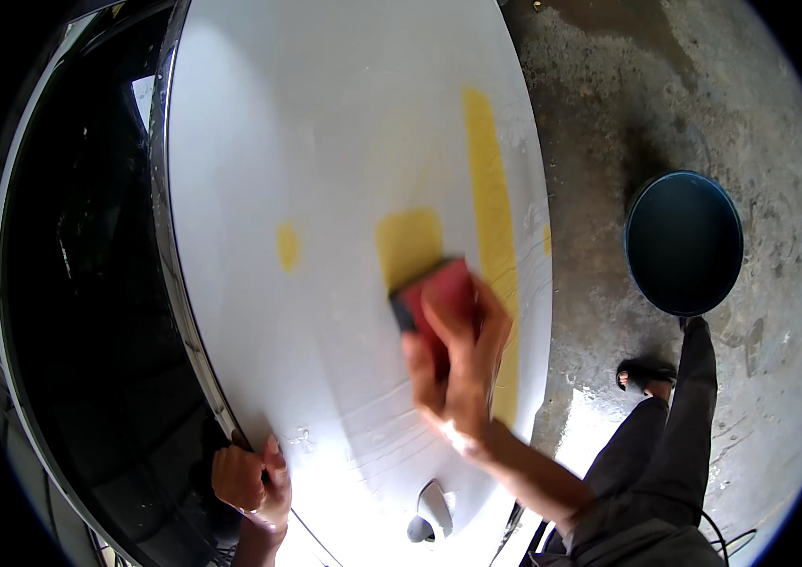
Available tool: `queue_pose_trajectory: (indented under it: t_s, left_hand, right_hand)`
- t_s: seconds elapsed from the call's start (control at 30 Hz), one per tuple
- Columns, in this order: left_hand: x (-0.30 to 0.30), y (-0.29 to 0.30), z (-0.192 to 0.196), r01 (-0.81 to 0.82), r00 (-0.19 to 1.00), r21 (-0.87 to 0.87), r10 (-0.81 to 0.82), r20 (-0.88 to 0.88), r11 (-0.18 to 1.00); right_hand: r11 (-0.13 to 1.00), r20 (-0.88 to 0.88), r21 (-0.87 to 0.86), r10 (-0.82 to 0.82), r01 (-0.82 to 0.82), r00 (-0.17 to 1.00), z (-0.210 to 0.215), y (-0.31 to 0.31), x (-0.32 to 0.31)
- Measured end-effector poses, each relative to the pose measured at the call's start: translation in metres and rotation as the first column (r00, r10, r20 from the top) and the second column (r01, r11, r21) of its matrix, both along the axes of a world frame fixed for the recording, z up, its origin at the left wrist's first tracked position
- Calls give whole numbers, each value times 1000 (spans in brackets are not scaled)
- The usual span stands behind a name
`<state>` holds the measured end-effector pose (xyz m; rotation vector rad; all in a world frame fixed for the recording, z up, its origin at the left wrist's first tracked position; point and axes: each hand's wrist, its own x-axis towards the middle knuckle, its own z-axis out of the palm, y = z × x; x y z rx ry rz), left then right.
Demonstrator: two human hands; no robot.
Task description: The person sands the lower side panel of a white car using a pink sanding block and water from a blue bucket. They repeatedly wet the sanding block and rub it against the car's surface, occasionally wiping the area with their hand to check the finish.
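My right hand (458,350) grips a red sanding block (446,298) with a dark face, slightly blurred by motion. The block presses on a wet, pale car door panel (325,312), at the lower end of a squarish yellow filler patch (409,238). Just right of the block runs a long yellow strip (494,208); a small yellow spot (289,248) lies to the left. At lower left, my left hand (255,482) has its fingers curled over the chrome window trim (174,236), its thumb against the panel.
Dark window glass (89,283) borders the panel on the left. A door handle (433,512) sits near the bottom. On the wet concrete floor (599,236) at right stands a dark blue bucket (684,244), close to my sandalled foot (647,378).
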<state>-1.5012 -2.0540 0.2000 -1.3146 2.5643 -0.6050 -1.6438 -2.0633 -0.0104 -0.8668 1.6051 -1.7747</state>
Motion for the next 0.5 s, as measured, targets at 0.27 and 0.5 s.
queue_pose_trajectory:
  t_s: [0.27, 0.5]
  left_hand:
    - [-10, 2, -1, -41, 999, -9, 41, 7, 999]
    - [-11, 5, 0, -55, 998, 10, 55, 13, 998]
  right_hand:
    - [996, 11, 86, -36, 35, 999, -9, -24, -19]
    - [982, 70, 157, -114, 102, 991, -49, -113, -58]
